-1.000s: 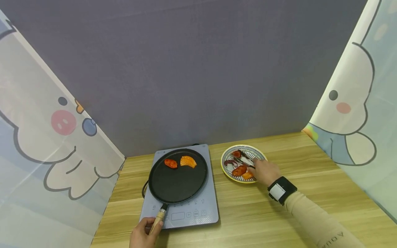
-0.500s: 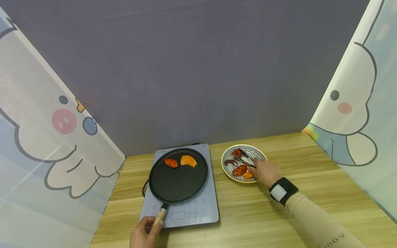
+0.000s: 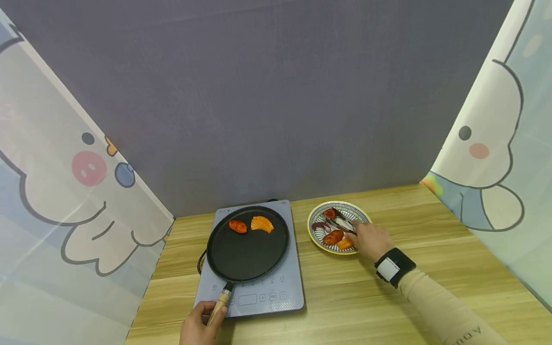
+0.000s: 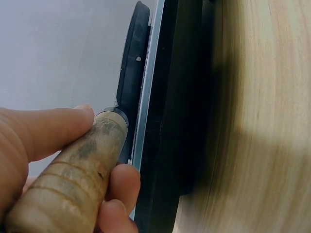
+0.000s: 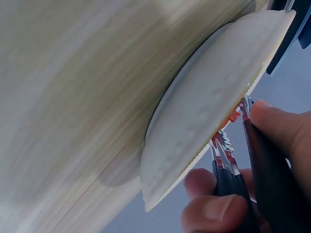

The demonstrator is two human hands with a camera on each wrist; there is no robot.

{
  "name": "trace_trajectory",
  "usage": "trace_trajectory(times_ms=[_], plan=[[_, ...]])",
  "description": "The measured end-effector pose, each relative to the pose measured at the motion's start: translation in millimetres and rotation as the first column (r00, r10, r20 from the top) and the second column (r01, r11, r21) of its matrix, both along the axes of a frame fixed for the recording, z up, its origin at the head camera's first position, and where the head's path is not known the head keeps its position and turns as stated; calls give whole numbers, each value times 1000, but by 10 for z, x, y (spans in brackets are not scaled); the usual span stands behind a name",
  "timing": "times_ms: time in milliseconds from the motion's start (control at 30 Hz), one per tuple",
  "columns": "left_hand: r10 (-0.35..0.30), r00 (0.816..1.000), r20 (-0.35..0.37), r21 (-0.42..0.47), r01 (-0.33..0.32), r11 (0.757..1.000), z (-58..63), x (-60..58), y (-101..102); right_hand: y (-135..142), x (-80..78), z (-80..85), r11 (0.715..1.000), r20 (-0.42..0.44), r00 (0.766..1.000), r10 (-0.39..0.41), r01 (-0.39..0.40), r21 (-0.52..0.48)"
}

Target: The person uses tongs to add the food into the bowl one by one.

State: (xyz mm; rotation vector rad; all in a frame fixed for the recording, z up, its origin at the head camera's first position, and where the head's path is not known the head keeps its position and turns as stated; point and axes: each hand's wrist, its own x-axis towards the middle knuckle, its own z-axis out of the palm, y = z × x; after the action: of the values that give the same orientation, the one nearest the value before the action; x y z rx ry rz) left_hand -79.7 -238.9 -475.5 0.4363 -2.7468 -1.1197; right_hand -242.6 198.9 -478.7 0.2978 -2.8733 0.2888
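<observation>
My left hand [image 3: 200, 326] holds the wooden handle [image 4: 73, 179] of a flat black frying pan [image 3: 246, 256], thumb on top and fingers beneath. Inside the pan's far half lie a red-brown food piece [image 3: 237, 226] and a ridged orange slice [image 3: 262, 224]. My right hand [image 3: 373, 240] grips dark-handled metal tongs [image 5: 269, 170], whose tips reach over a patterned, yellow-rimmed plate [image 3: 311, 225]. On the plate are a red-brown piece [image 3: 333, 237], an orange piece [image 3: 345, 243], a round red piece [image 3: 329, 213] and a purplish piece [image 3: 320, 225]. I cannot tell whether the tongs pinch any food.
Under the pan sits a grey induction cooker [image 3: 293, 297] with touch controls along its front. A black cable [image 3: 200, 263] shows at its left. The wooden table [image 3: 345, 302] meets a grey back wall [image 3: 276, 105], with cartoon-printed panels on both sides.
Almost nothing differs. The tongs' arms shift slightly over the plate, looking closer together half a second ago and a little wider apart now. The left hand and pan stay put.
</observation>
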Motion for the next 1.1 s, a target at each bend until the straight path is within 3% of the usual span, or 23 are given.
trace_trajectory(times_ms=[467,1100], plan=[[11,1000,7,-3,-10,1000,-3,2,7,17,12,-15,1000,27,1000,-13,13,-7],[10,1000,3,-5,-10,1000,9,10,18,-22,42,147,1000,30,1000,-2,2,-26]])
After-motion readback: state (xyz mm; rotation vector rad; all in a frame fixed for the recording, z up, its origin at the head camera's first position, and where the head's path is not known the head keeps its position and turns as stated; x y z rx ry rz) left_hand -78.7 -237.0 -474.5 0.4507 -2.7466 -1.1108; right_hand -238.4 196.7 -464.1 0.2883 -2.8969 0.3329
